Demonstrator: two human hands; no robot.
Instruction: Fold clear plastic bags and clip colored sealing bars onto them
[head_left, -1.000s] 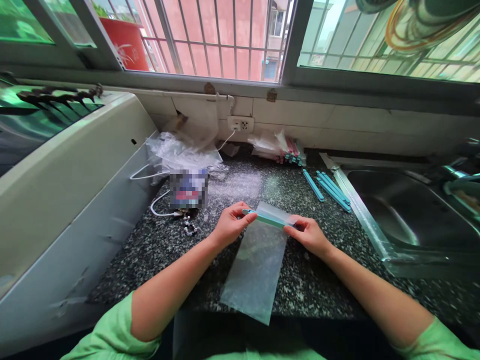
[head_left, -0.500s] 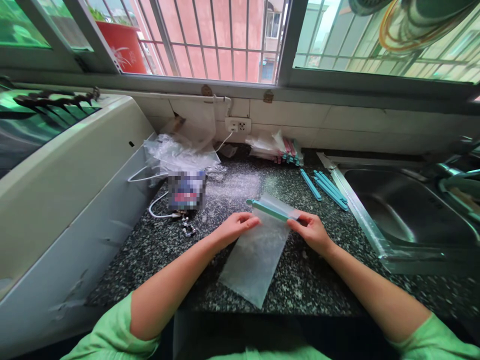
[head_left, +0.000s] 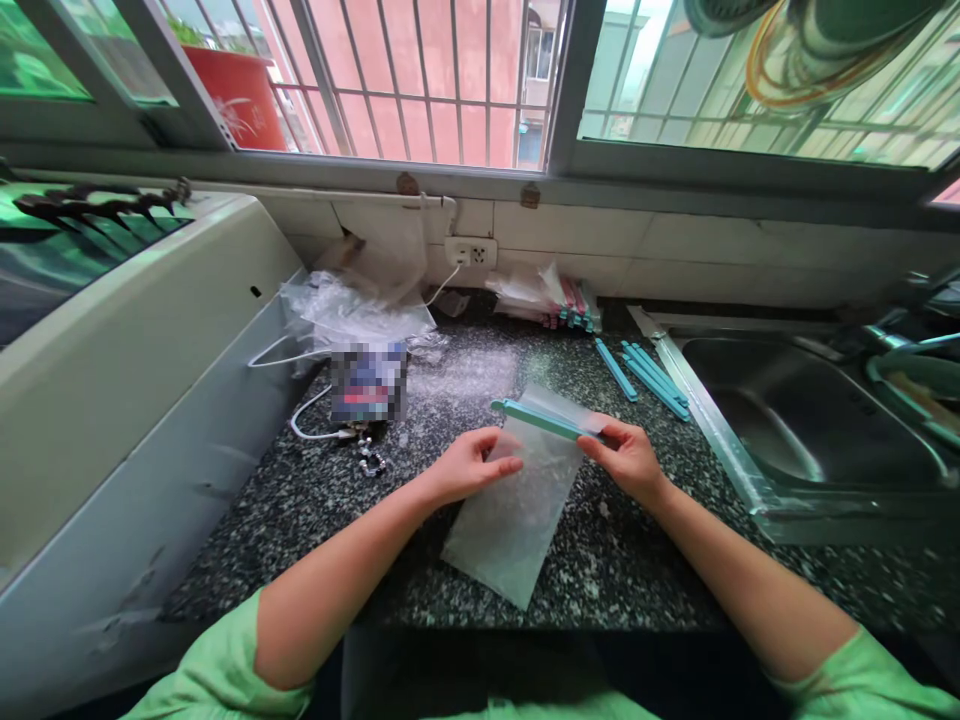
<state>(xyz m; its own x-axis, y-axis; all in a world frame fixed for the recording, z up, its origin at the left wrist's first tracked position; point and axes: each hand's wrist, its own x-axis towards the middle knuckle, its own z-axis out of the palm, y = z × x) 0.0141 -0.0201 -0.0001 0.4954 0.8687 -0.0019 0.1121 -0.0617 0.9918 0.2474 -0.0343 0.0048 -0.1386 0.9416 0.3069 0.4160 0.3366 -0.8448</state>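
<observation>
Speckled tabletop [head_left: 645, 560]; translucent bag [head_left: 510, 530], slim turquoise clip [head_left: 540, 418] across its upper part; right hand [head_left: 626, 460], grip pinching clip end; left hand [head_left: 469, 465], released.

we cannot make out the pixelated item [head_left: 367, 382] near the counter's [head_left: 315, 560] left edge, as squares mask it. the right hand [head_left: 624, 460] hides one end of the teal strip [head_left: 536, 418], and we cannot tell whether the thumb of the left hand [head_left: 471, 467] touches the clear bag [head_left: 517, 530]. toward the counter's back edge, the bundled strips [head_left: 576, 308] overlap too much for us to count. our view cuts off the green sleeves [head_left: 225, 650] below the front edge.
</observation>
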